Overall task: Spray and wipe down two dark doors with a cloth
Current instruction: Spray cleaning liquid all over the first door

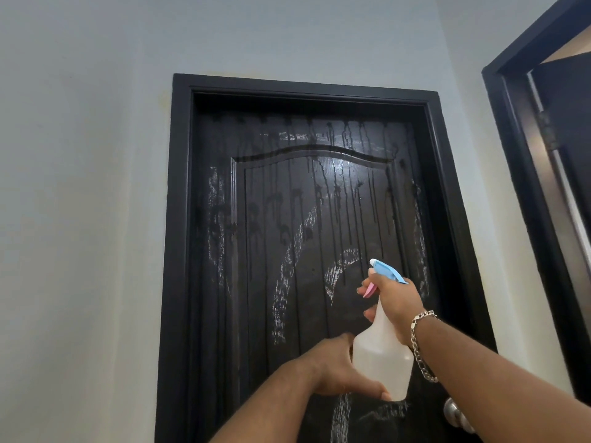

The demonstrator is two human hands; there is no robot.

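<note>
Gripping the spray bottle (382,356) by its neck, the right hand (395,303) aims it at the wet door (287,251); the left hand (335,369) cups its base, thumb underneath.

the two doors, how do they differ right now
The closed door faces the camera and fills its frame; the open door at the right edge stands ajar and shows only as a sliver. The closed door is wet, streaked with drips and whitish marks; no streaks show on the open door. The spray bottle is in front of the closed door. Both are dark with dark frames.
</note>
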